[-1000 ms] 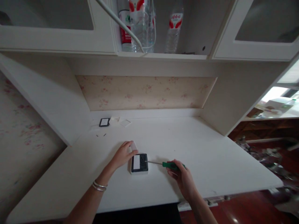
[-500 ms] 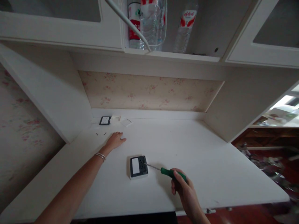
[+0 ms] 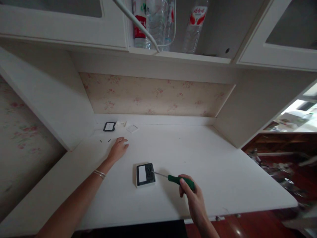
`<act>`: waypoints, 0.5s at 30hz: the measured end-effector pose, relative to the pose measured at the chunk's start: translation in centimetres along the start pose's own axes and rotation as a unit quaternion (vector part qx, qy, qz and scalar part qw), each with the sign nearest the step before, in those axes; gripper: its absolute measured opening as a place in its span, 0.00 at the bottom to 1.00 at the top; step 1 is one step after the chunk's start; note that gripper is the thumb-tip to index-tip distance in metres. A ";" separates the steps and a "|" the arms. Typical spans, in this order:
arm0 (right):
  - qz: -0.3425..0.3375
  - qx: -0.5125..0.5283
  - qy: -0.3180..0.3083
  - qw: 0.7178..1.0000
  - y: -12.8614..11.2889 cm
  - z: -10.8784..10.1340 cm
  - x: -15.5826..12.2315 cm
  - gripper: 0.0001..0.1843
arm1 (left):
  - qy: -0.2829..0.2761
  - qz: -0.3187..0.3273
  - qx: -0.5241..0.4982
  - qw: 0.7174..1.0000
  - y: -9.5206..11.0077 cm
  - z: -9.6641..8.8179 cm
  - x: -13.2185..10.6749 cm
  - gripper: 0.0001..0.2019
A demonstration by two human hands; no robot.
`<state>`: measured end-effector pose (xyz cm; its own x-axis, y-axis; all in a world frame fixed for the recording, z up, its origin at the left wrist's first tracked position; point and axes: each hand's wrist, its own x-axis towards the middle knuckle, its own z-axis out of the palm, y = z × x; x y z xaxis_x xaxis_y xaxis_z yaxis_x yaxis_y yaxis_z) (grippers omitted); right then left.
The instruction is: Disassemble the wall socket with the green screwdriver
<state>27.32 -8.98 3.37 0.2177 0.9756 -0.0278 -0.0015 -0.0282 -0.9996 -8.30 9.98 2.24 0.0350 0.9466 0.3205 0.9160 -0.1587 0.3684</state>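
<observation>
Right hand (image 3: 192, 196) is wrapped around the green handle of a screwdriver (image 3: 173, 178), fingers curled tight on the grip, thumb on top. The shaft runs out from the fist toward the left and a bit away from the person, and the tip sits right on the dark half of a wall socket module (image 3: 145, 174) lying flat on the white desk (image 3: 223, 172). So the socket is just past the screwdriver's tip, on the far-left side of the gripping hand, close but not touching the hand itself. It has a white panel on its left half and a black part with the openings on the right, where the tip lands.

Left hand (image 3: 118, 149) holds nothing. It lies palm down on the desk with the fingers loosely spread, well off from the socket, up and to the left of it. Just beyond those fingertips there are two tiny dark screws (image 3: 105, 140), near but apart from the hand. Further back against the wall sits another small black-framed socket piece (image 3: 109, 126) with a couple of white plastic bits (image 3: 126, 126) beside it.

There are thin bangles (image 3: 99, 173) on the left wrist. Up above, water bottles (image 3: 195, 28) stand on an open shelf.
</observation>
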 end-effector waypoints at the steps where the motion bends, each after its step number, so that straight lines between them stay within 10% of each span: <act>1: -0.011 0.002 0.011 1.000 -0.3 0.3 0.2 0.19 | -0.007 0.015 -0.013 1.000 0.9 -0.4 -1.4 0.14; 8: -0.053 -0.028 0.025 0.998 -3.1 2.9 1.6 0.17 | -0.106 0.087 -0.193 0.972 7.5 -2.5 -12.1 0.24; 15: -0.058 -0.084 -0.015 0.995 -5.2 4.0 2.3 0.17 | -0.144 0.049 -0.238 0.959 8.7 -1.5 -13.3 0.35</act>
<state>23.92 -5.77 8.48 0.1772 0.9805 0.0852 0.1848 0.0519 -0.9814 -1.38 -4.38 2.52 0.2836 0.9479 0.1450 0.6188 -0.2964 0.7275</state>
